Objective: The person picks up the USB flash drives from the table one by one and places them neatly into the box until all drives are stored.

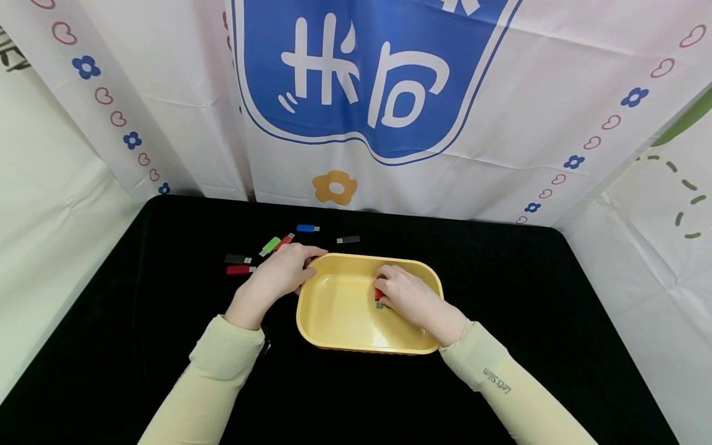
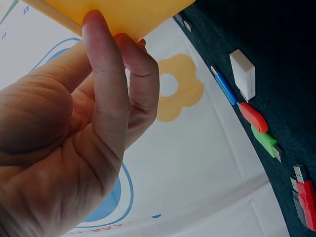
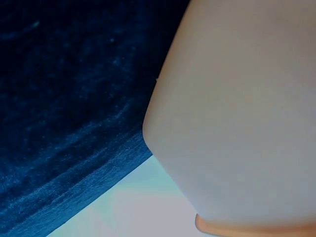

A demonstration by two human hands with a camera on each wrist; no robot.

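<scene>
A yellow plastic tray with rounded corners lies on the black cloth. My left hand grips its far left corner, thumb over the rim; the left wrist view shows the fingers against the yellow wall. Inside the tray, my right hand pinches a red USB stick, its metal plug pointing toward me near the floor of the tray. A small dark bit by those fingertips is too hidden to identify. The right wrist view shows mostly a pale, blurred surface, and no fingers.
Left of and behind the tray lie a blue USB stick, a green one, red ones and dark ones. A white block-like piece appears in the left wrist view. A printed white curtain hangs behind the table.
</scene>
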